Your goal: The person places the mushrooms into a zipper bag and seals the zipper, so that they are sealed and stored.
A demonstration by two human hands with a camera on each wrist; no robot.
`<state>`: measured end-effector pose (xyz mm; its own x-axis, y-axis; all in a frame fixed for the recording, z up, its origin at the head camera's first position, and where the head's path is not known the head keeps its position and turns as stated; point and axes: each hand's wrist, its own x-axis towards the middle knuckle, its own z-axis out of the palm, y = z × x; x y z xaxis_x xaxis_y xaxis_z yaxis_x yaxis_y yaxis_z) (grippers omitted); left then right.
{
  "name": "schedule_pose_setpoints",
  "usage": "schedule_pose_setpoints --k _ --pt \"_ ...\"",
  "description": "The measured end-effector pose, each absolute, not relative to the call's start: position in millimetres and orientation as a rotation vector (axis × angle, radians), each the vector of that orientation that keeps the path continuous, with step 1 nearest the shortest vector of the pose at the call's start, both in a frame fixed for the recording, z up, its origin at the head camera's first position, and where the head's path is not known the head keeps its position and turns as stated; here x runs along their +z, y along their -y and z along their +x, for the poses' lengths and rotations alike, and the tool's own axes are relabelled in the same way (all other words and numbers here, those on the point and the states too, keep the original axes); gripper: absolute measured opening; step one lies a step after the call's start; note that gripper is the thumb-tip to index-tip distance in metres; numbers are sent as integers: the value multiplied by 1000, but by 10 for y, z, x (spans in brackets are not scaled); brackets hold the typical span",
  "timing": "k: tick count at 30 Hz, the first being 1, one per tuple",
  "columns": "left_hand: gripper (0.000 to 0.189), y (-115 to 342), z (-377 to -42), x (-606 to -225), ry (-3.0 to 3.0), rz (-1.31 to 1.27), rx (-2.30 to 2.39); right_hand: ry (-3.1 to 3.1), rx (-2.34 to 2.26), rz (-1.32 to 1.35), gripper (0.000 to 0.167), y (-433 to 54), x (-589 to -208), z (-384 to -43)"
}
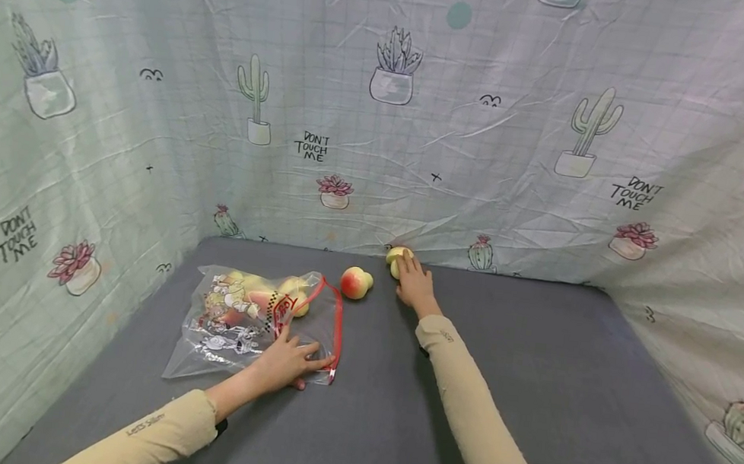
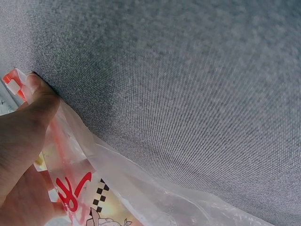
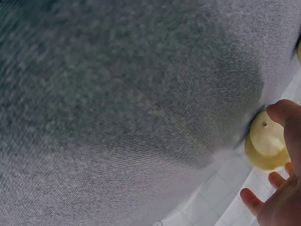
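At the back of the table, my right hand (image 1: 415,287) is over a yellow pear (image 1: 400,254). The right wrist view shows the thumb at one side of the pear (image 3: 268,141) and a fingertip at its other side, the remaining fingers spread apart. My left hand (image 1: 284,364) holds the mouth edge of a clear printed zip bag (image 1: 189,353), thumb near the red zip's slider (image 2: 13,85). Several yellow and red fruits (image 1: 238,286) lie inside the bag. A red-and-yellow pear (image 1: 355,283) lies on the table between the bag and my right hand.
A grey cloth covers the table (image 1: 533,388). Behind it and along both sides hangs a pale curtain (image 1: 465,143) printed with cacti and potted plants, its lower edge close behind the right hand.
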<state>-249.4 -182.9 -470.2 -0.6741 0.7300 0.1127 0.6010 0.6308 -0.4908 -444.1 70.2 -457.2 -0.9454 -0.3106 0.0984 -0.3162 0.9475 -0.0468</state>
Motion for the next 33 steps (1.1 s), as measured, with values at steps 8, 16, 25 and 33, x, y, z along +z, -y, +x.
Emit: schedule_pose_setpoints --k 8,16,25,33 --pt "63 1819 -2484 -4709 2527 -1070 633 2914 45 480 69 -713 -4572 -4400" --pt "64 1809 -2478 -4700 2535 -1056 625 2828 16 462 75 -730 -4615 -4424" --pt "63 1812 -2469 -4686 2559 -1049 616 2738 25 481 71 -764 -4629 -4415" --pt "61 1798 -2462 -4673 2552 -1052 604 2704 -57 535 66 -771 -4639 -4378"
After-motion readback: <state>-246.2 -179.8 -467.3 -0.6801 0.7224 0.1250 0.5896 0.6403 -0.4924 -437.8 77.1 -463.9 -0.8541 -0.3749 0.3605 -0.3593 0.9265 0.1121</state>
